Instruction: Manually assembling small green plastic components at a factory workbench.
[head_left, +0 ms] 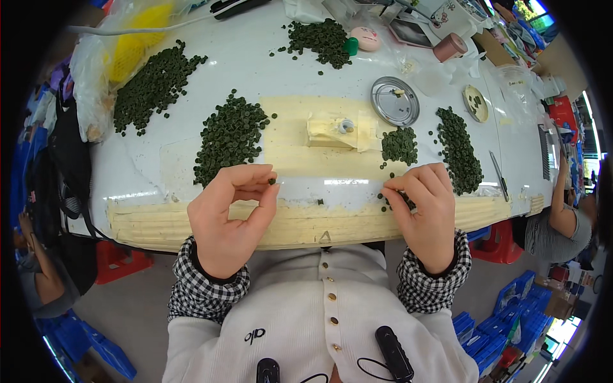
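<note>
My left hand (pixel 223 220) is above the table's near edge, thumb and forefinger pinching a small round dark green piece (pixel 272 181). To the right, my right hand (pixel 426 210) is closed in a pinch low over the table, beside a few loose green pieces. What its fingertips hold, if anything, is too small to make out. Beyond my left hand spreads a large pile of green pieces (pixel 230 137). A smaller pile (pixel 400 146) lies just past my right hand. Between the piles stands a tape-wrapped block (pixel 333 131) with a small whitish metal fitting on top.
Further piles lie at the far left (pixel 153 89), far middle (pixel 319 41) and right (pixel 458 152). A round metal tin lid (pixel 394 115), a small yellowish dish (pixel 476 104), tweezers (pixel 499 175) and a thread spool (pixel 450 47) sit rightward. Plastic bags (pixel 96 83) crowd the left edge.
</note>
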`<control>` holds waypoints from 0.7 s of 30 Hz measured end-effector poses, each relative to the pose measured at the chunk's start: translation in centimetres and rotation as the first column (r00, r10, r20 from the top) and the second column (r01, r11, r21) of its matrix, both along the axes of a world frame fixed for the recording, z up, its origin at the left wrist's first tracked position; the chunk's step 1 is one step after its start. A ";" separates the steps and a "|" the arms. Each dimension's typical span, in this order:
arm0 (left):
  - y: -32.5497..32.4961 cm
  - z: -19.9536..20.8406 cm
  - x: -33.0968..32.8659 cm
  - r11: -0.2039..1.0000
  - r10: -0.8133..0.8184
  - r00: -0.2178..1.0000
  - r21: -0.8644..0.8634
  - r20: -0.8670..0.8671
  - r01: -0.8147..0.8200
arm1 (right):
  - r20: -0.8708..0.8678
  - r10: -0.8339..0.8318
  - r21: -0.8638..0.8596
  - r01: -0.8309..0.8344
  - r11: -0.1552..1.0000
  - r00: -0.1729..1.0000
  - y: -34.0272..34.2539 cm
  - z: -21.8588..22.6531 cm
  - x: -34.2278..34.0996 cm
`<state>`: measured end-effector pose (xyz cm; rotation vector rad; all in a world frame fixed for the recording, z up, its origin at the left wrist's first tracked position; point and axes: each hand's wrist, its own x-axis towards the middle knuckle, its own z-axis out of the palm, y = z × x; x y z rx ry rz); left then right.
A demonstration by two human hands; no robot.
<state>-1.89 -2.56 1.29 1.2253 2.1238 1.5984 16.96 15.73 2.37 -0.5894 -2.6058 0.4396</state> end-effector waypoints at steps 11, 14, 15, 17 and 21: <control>-1.4 0.4 -1.1 0.990 -0.106 0.906 0.125 0.409 0.060 | 0.033 0.071 0.115 -0.075 0.991 0.997 -0.5 -0.8 -0.2; -1.0 0.3 -0.2 0.985 -0.148 0.805 0.162 0.574 0.065 | 0.005 0.100 0.186 -0.100 0.977 0.995 -1.1 -1.1 -0.9; -0.9 0.4 0.1 0.981 -0.179 0.780 0.170 0.600 0.094 | 0.001 0.100 0.171 -0.099 0.980 0.995 -1.2 -1.2 -1.0; -0.5 0.6 0.7 0.970 -0.240 0.725 0.189 0.645 0.153 | -0.011 0.098 0.139 -0.096 0.986 0.995 -1.6 -1.4 -1.2; 0.9 1.0 0.7 0.932 -0.361 0.715 0.243 0.598 0.268 | -0.002 0.103 0.074 -0.102 0.992 0.995 -1.8 -1.1 -1.5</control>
